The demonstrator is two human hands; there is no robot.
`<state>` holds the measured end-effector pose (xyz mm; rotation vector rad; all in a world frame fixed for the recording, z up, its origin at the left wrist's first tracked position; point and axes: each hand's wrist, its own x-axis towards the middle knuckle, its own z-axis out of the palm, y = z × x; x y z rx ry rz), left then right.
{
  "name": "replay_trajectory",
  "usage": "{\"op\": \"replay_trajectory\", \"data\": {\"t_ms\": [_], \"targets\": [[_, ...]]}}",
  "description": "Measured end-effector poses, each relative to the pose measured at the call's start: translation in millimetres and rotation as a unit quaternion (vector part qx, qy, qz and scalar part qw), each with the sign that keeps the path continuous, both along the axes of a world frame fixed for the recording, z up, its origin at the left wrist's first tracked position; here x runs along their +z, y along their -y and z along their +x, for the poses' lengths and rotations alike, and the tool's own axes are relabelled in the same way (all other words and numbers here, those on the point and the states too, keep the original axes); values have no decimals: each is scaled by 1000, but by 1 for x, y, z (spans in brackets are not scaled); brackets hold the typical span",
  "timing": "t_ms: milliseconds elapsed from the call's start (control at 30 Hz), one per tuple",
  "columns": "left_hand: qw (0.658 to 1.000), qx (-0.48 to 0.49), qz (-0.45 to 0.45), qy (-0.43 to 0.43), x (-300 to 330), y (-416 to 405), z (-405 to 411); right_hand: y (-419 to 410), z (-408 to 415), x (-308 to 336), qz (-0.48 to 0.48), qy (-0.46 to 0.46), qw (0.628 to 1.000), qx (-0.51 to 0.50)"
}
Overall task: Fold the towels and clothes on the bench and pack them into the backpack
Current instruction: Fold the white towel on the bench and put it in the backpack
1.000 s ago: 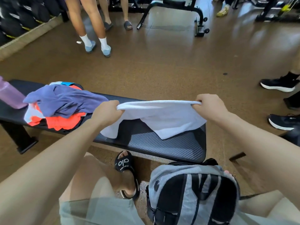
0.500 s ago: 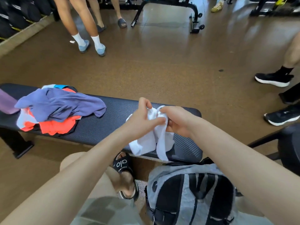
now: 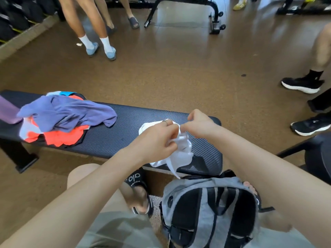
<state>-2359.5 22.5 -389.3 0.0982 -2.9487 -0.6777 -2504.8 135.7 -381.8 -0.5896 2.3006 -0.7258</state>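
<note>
A white towel (image 3: 180, 156) hangs doubled over the right end of the black bench (image 3: 114, 138). My left hand (image 3: 157, 140) grips its gathered top edge, fingers curled round the cloth. My right hand (image 3: 200, 126) pinches the same edge just to the right, the two hands almost touching. On the bench's left part lies a heap of clothes: a purple shirt (image 3: 71, 115) on top of an orange garment (image 3: 60, 138). A grey and black backpack (image 3: 211, 210) stands on the floor between my legs, below the towel.
A pink bottle (image 3: 8, 111) lies at the bench's left end. Several people's legs and shoes stand around: blue shoes (image 3: 100, 50) at the back, black sneakers (image 3: 302, 85) at the right. Gym equipment (image 3: 213, 20) stands at the far back. A black seat (image 3: 320, 154) is at the right.
One second ago my hands held the towel stretched wide apart. They came together, folding the towel in half, and now hold its bunched top edge close together.
</note>
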Motion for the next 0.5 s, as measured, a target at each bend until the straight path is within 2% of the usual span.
{"op": "replay_trajectory", "data": {"t_ms": [33,133,267,367,500], "targets": [[1000,-12,-11,-4,2,-1,2,0,-3,1,6,24,999,33],[999,-28,-39,-22,9,-4,4,-4,-3,1,-6,180,980,83],[996,-44,-65,-46,12,-3,10,-4,1,-14,-46,238,969,52],[994,-63,-73,-59,15,-4,13,-3,6,-24,-54,235,968,62],[985,-93,-118,-86,18,-7,16,0,9,-40,-64,112,990,48]]}}
